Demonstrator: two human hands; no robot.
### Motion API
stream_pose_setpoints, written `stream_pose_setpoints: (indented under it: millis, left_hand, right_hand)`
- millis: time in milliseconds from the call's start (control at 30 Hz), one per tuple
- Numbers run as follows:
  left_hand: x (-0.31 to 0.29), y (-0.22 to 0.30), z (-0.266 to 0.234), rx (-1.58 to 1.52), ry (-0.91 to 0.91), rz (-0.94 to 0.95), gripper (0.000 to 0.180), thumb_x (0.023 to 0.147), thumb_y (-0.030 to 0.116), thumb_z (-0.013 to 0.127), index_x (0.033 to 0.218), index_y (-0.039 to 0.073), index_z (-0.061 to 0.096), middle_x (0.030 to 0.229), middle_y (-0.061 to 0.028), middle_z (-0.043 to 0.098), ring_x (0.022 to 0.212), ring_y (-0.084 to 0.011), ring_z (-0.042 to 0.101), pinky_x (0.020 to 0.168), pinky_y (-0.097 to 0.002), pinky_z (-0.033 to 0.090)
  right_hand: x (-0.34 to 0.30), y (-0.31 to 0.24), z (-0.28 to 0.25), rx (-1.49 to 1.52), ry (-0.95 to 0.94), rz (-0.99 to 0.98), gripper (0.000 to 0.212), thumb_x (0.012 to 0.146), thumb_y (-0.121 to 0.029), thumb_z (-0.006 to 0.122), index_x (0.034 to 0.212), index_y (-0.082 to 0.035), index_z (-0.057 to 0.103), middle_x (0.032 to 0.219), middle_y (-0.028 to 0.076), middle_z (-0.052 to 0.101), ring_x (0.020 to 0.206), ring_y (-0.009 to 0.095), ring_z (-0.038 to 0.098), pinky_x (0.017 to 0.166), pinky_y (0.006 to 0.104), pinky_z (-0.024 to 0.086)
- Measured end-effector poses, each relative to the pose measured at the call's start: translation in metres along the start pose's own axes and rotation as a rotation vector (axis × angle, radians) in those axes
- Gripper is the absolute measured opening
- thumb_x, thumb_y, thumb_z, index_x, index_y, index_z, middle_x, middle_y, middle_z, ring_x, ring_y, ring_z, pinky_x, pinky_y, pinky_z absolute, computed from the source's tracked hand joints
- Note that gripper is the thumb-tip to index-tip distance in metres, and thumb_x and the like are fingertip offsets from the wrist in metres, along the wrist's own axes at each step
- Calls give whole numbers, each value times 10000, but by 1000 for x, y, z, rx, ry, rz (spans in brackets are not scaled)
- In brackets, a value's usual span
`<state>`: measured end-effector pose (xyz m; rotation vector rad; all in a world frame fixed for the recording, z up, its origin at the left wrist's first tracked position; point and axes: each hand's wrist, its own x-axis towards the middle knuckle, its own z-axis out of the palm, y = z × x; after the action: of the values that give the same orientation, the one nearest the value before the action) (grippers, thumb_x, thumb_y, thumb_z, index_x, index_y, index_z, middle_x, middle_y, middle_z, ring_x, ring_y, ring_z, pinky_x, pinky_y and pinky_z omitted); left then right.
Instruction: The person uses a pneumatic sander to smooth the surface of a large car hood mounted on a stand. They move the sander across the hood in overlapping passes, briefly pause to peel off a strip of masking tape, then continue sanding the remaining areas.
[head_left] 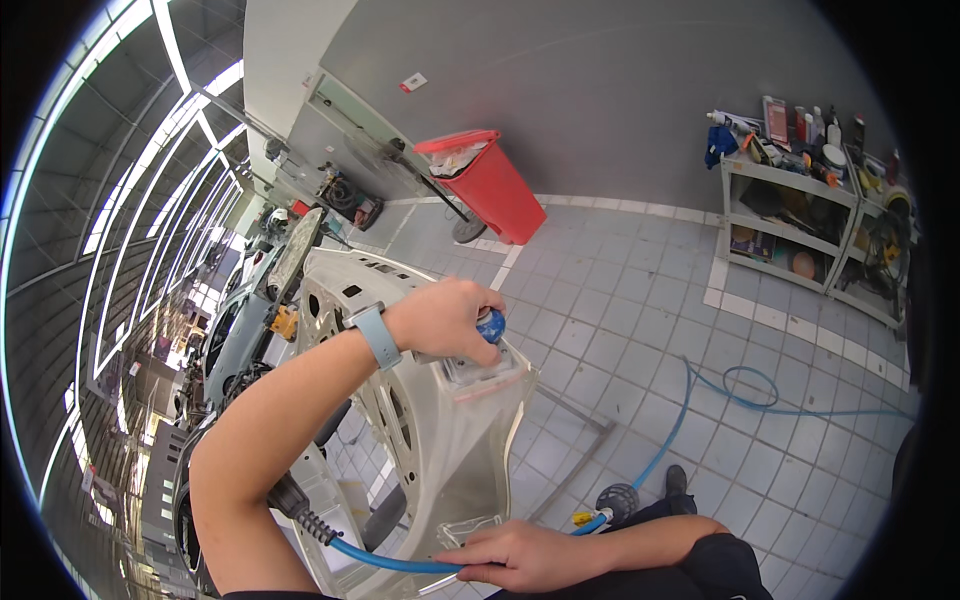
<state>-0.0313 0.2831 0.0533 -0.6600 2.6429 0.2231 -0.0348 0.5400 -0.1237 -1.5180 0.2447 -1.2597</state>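
A pale, unpainted-looking car body panel (462,440) with cut-out holes stands before me. My left hand (445,318), with a watch on the wrist, is closed around a hand tool with a round blue knob (491,327). Its flat, partly see-through base (476,368) lies against the panel's upper surface. Lower down, my right hand (525,556) is closed lightly on a blue hose (385,562), which passes between its fingers. A dark ribbed sleeve (312,522) covers the hose's left end, partly behind my left forearm.
The hose trails across the tiled floor (630,290) to the right, past a dark ribbed coupling (617,500). A red bin (492,192) stands ahead by the grey wall. Shelves (785,215) crowded with bottles and tools are at right. Cars (235,315) stand at left.
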Motion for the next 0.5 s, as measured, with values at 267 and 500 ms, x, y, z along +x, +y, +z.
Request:
stream_pose_setpoints:
  millis: [267, 500]
  left_hand:
    - [-34, 31, 23, 230, 209, 133, 494, 721, 307, 821, 1155, 95, 716, 891, -144, 717, 776, -371, 720, 699, -447, 584]
    - [-56, 33, 35, 425, 272, 310, 545, 747, 292, 839, 1247, 156, 672, 993, -94, 679, 765, -320, 722, 623, -418, 593]
  right_hand:
    - [5, 2, 9, 7, -83, 10, 361, 1037, -138, 652, 1378, -19, 663, 944, 210, 705, 871, 394, 704, 787, 448, 538]
    - [12, 4, 17, -34, -2, 60, 378, 1037, -143, 652, 1391, -11, 647, 933, 197, 705, 872, 384, 682, 805, 443, 534]
